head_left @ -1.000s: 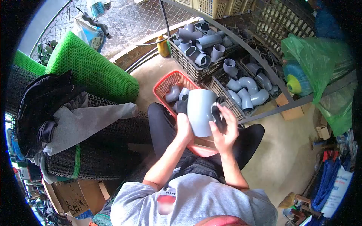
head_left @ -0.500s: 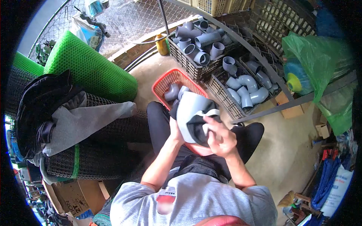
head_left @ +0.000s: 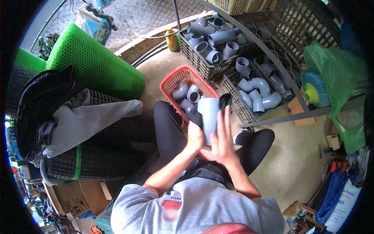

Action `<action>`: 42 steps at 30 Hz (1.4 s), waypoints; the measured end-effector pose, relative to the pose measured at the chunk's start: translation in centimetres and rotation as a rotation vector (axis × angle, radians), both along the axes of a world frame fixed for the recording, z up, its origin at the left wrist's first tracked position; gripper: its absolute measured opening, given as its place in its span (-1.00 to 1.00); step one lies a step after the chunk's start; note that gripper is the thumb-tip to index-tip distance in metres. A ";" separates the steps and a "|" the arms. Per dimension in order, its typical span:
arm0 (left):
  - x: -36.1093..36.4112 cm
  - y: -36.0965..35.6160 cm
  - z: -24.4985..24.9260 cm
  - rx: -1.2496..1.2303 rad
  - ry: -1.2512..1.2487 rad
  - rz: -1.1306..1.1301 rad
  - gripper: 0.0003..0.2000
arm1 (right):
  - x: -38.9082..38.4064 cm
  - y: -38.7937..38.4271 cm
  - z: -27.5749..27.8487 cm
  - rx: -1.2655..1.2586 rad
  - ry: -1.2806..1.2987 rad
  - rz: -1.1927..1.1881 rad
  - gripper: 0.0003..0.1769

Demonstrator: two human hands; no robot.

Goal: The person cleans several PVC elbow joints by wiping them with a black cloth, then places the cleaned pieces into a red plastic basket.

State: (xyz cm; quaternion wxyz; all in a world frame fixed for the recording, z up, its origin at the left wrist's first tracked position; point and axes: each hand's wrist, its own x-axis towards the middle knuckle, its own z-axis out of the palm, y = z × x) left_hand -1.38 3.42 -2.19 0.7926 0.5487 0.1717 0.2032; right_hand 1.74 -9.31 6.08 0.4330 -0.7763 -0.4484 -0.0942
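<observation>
Above my lap I clasp a light grey plastic pipe fitting [head_left: 209,117], held roughly upright between both palms. My left hand [head_left: 195,135] grips its left side, with black cloth [head_left: 195,117] between hand and fitting. My right hand [head_left: 223,138] presses along the right side with fingers stretched upward; more black cloth shows just past its fingertips. The cloth behind the fitting is hidden. Just beyond my hands is a red plastic basket [head_left: 165,84] holding several grey fittings, among them an elbow [head_left: 180,90].
Black crates [head_left: 197,66] of grey pipe fittings stand ahead and right, behind a metal bar [head_left: 269,52]. A green mesh roll [head_left: 95,62] and black mesh rolls with a grey garment [head_left: 89,119] lie left. A yellow bottle [head_left: 171,40] and green plastic bag [head_left: 331,74] are farther off.
The fitting has turned more upright between my hands. My right hand has shifted from its front to its right side, fingers straightened. The view has shifted slightly, showing more of the basket's contents.
</observation>
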 end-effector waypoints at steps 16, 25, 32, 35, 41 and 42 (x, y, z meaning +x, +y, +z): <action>2.9 -0.4 -15.9 -0.047 0.525 0.000 -0.39 | 5.1 0.1 -15.9 0.192 1.134 -0.232 -0.03; 3.9 6.6 -18.8 0.569 0.545 0.066 -0.71 | 14.3 8.0 -32.1 0.520 2.156 -0.226 -0.09; 4.8 6.4 -22.5 0.482 0.492 0.055 -0.75 | 16.4 11.6 -41.0 0.600 2.124 -0.376 -0.54; 5.2 6.7 -21.4 0.393 0.542 0.026 -0.75 | 16.4 11.5 -39.8 0.549 2.024 -0.439 -0.66; 5.6 7.1 -21.4 0.190 0.483 0.041 -0.68 | 11.2 9.5 -28.6 0.385 1.885 -0.036 -0.50; 5.6 7.1 -20.3 0.137 0.463 -0.041 -0.68 | 9.8 9.8 -26.6 0.388 1.758 -0.133 -0.46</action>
